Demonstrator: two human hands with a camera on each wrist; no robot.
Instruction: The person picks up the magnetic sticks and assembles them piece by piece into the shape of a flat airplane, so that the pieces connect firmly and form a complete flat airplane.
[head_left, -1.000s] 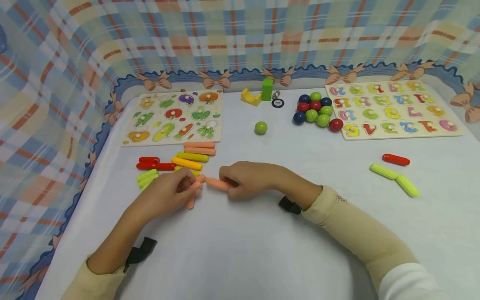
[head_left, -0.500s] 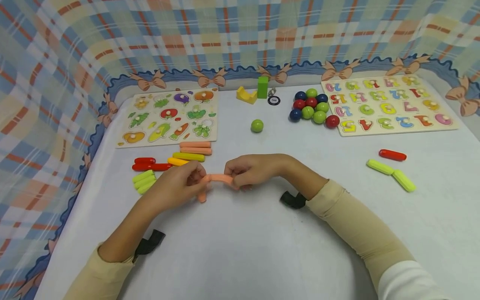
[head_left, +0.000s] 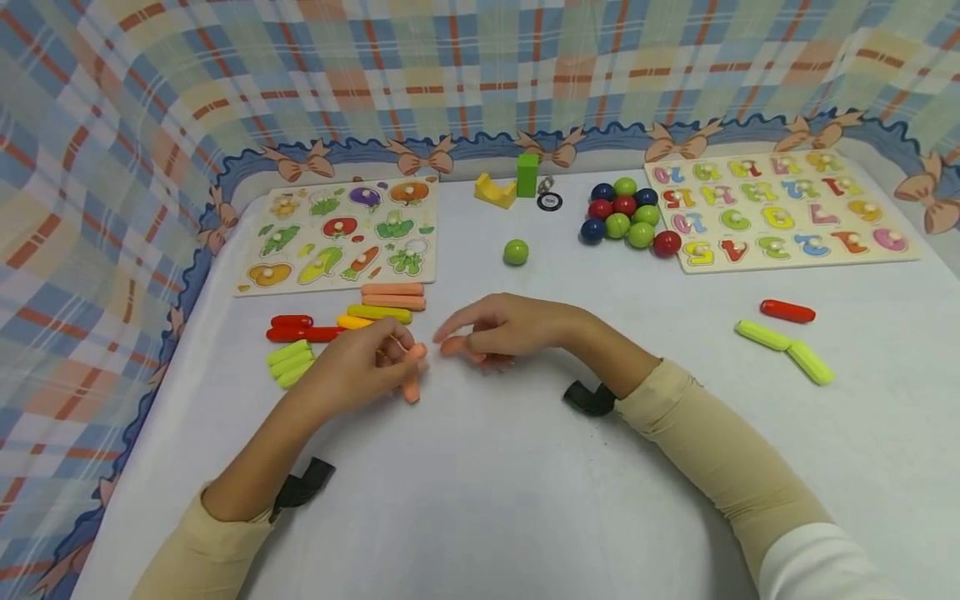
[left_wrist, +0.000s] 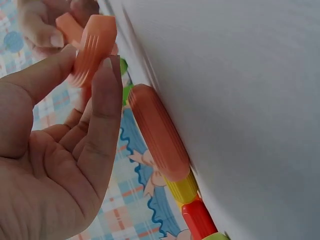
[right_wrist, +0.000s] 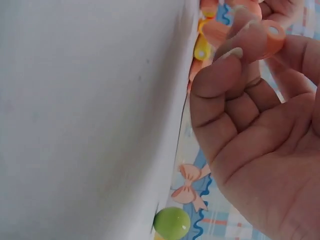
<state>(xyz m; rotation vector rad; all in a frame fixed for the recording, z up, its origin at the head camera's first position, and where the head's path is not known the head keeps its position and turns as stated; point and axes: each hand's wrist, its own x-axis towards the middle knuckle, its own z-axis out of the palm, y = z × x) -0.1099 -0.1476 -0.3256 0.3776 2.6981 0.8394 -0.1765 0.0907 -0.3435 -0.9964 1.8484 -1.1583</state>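
Note:
My left hand (head_left: 358,360) pinches an orange ribbed stick (left_wrist: 95,47) between thumb and fingertips. Below that hand lies another orange stick (head_left: 410,390), which the left wrist view shows close by on the white table. Across a small gap, my right hand (head_left: 517,327) pinches a similar orange stick (right_wrist: 273,41) with a pale round spot at its end; the fingers cover part of it. The right index finger reaches out toward the left hand. Beside the left hand lie a yellow stick (head_left: 352,322), an olive-yellow stick (head_left: 379,314) and two orange sticks (head_left: 393,296).
Red sticks (head_left: 303,333) and lime sticks (head_left: 289,363) lie left of the left hand. A vegetable puzzle board (head_left: 300,250), a green ball (head_left: 516,252), several coloured balls (head_left: 621,212) and a number board (head_left: 787,258) stand farther back. Lime sticks (head_left: 810,362) and a red stick (head_left: 787,312) lie right.
Half a second ago the two held orange sticks met end to end between the hands; now a gap separates them. My right index finger has straightened out. The left hand has barely moved since then.

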